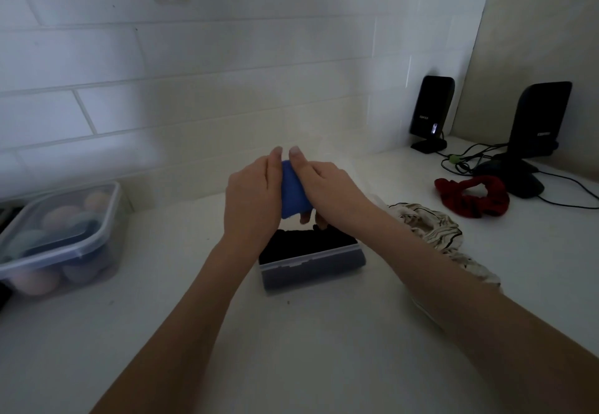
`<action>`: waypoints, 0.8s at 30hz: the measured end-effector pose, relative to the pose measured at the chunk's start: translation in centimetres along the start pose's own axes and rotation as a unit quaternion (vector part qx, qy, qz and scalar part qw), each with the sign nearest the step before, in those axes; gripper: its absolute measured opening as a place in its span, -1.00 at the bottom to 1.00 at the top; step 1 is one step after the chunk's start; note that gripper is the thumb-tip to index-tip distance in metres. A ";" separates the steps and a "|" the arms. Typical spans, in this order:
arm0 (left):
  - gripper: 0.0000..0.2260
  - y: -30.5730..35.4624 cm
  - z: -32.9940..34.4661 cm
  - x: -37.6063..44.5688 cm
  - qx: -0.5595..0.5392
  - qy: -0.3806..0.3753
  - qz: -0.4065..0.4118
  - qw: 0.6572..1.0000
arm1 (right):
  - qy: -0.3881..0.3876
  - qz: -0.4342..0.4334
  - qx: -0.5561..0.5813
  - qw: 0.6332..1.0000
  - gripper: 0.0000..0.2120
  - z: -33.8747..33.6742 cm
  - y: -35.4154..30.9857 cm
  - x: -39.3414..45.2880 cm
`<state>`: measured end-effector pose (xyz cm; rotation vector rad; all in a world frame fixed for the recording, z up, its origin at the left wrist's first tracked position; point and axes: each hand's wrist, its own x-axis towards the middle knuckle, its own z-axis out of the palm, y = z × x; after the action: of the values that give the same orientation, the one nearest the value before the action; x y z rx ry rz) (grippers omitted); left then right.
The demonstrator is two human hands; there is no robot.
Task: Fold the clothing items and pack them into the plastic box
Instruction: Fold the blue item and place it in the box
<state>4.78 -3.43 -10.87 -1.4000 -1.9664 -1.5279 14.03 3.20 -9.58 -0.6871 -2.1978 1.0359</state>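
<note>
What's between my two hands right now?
In the head view, a folded blue cloth sits between the left hand and right hand, held above the small plastic box.

The hands hide most of the blue cloth (293, 191); the left box (64, 245) is cut off.

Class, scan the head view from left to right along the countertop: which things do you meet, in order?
Lidded plastic tub → open plastic box → striped cream cloth → red scrunchie → right-hand black speaker.
</note>
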 end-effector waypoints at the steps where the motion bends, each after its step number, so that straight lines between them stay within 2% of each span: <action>1: -0.59 0.1 0.0 0.0 -0.019 0.001 -0.015 1.000 | 0.009 -0.002 0.006 1.000 -0.50 0.3 -0.1 -0.1; 5: -0.61 1.2 0.1 -0.5 -0.176 -0.052 -0.099 0.978 | 0.111 -0.050 -0.043 0.992 -0.52 0.8 -0.1 -0.1; 7: -0.61 1.4 0.3 -0.6 -0.169 -0.062 -0.100 0.979 | 0.120 -0.049 -0.039 0.991 -0.55 0.8 0.1 0.2; 11: -0.70 1.1 0.4 -0.3 -0.090 -0.040 -0.071 0.993 | 0.104 -0.031 -0.032 0.994 -0.63 0.9 0.2 0.6; 14: -0.71 1.0 0.4 -0.2 -0.073 -0.049 -0.060 0.994 | 0.065 -0.015 0.047 0.997 -0.72 0.3 0.0 0.4; 19: -0.74 1.2 0.2 -0.2 -0.096 -0.075 -0.060 0.991 | -0.054 -0.009 0.114 0.992 -0.81 -2.4 -0.8 0.5; 22: -0.74 1.6 -0.1 -0.4 -0.136 -0.122 -0.080 0.980 | -0.095 0.008 0.089 0.991 -0.80 -5.1 -0.8 0.6; 24: -0.75 1.8 -0.2 -0.7 -0.110 -0.142 -0.071 0.981 | -0.118 0.032 0.038 0.992 -0.81 -7.2 -0.4 0.5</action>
<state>6.48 -4.01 -10.23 -1.6805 -2.1566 -1.7354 18.69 6.85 -5.38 -0.6324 -2.3348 1.2844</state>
